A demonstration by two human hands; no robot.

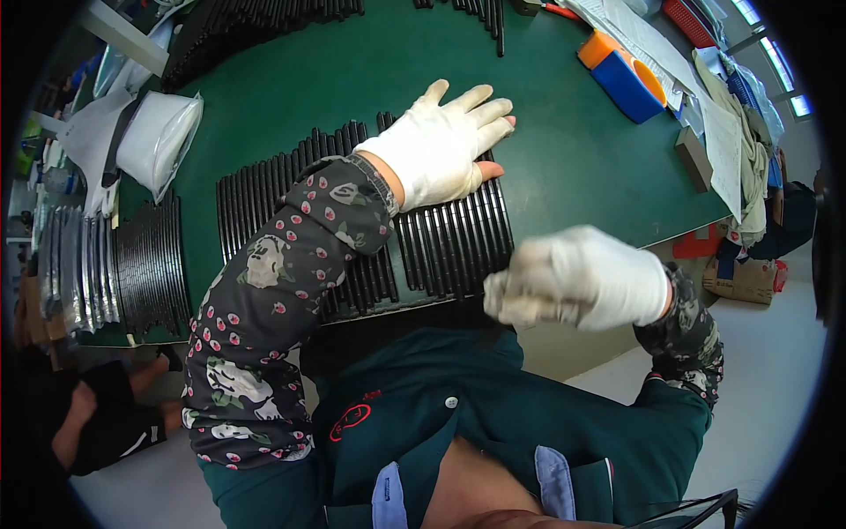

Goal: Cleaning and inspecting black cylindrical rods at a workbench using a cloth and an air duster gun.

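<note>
My left hand point(441, 145), in a white glove with some fingertips bare, lies flat with fingers spread over a row of slim black rods point(454, 247). The rods lie side by side, pointing toward me, on the green table point(573, 181). More black rods point(256, 198) continue to the left, partly under my flowered sleeve. Close to the table's front edge, right of the row, my right hand point(586, 278) is raised and closed, also white-gloved. Its curled fingers are slightly blurred and hide anything they may hold.
A heap of black rods point(256, 31) lies at the back left. Left stand a plastic-bagged white bundle point(159, 137) and more rods point(152, 264). Far right are a blue-and-orange holder point(627, 84), a grey block point(694, 159) and papers point(721, 154). A person point(106, 414) sits lower left.
</note>
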